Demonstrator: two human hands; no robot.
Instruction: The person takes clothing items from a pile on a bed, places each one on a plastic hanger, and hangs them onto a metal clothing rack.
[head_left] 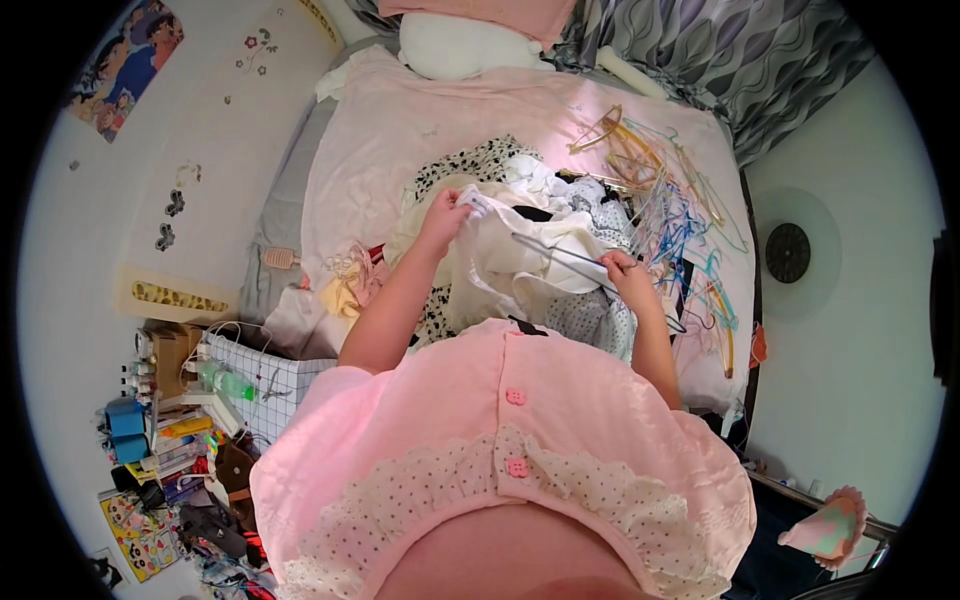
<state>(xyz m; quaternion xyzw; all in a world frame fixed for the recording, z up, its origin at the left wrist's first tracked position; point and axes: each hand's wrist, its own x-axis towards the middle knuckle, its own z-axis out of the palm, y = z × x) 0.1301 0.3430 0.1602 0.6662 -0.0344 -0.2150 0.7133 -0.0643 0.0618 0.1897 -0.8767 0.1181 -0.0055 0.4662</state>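
A white garment (500, 250) hangs between my hands above a heap of clothes on the bed. My left hand (447, 217) pinches its upper left edge. On the right, my right hand (622, 270) is closed on a dark clothes hanger (565, 252), whose thin arm reaches left across the white cloth. Part of the hanger is hidden behind the hand and fabric. Under and around the garment lie a black-and-white spotted cloth (475, 163) and a pale dotted garment (590, 318).
Many loose hangers (670, 215) lie tangled on the bed's right side. Small pink and yellow clothes (352, 283) lie left of the heap, near a pink hairbrush (281, 258). A checked box (265, 375) and cluttered shelf items stand lower left. A white pillow (465, 48) sits at the far end.
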